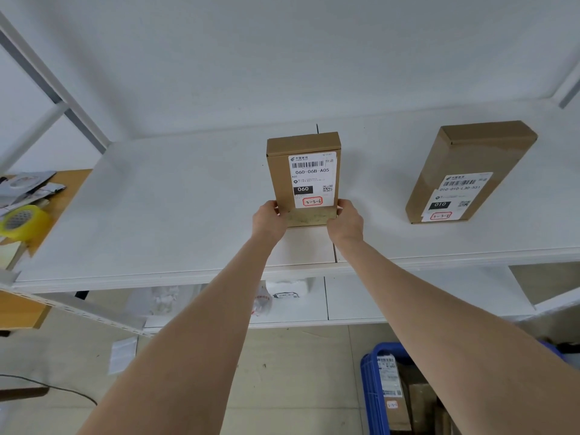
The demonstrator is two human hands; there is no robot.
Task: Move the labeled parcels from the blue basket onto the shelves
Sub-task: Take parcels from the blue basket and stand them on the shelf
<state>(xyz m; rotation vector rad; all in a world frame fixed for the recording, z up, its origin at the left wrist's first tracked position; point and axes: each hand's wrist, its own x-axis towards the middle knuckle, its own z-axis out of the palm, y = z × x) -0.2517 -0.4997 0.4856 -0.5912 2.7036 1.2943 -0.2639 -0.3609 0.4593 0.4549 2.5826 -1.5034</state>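
A brown cardboard parcel (282, 171) with a white label reading 060 lies flat in the middle of the white shelf (175, 208). My left hand (267, 220) grips its near left corner and my right hand (345, 220) grips its near right corner. A second labeled parcel (470, 158), marked 010, lies on the same shelf to the right. Low at the right, partly behind my right arm, stands the blue basket (373, 394) with more labeled parcels (390, 381) inside.
A lower shelf (351, 302) carries white plastic bags (284, 293). At the left a wooden table (67, 186) holds a yellow tape roll (22, 221) and grey mailers. The shelf's metal uprights (56, 98) frame the left side. Below is a tan floor.
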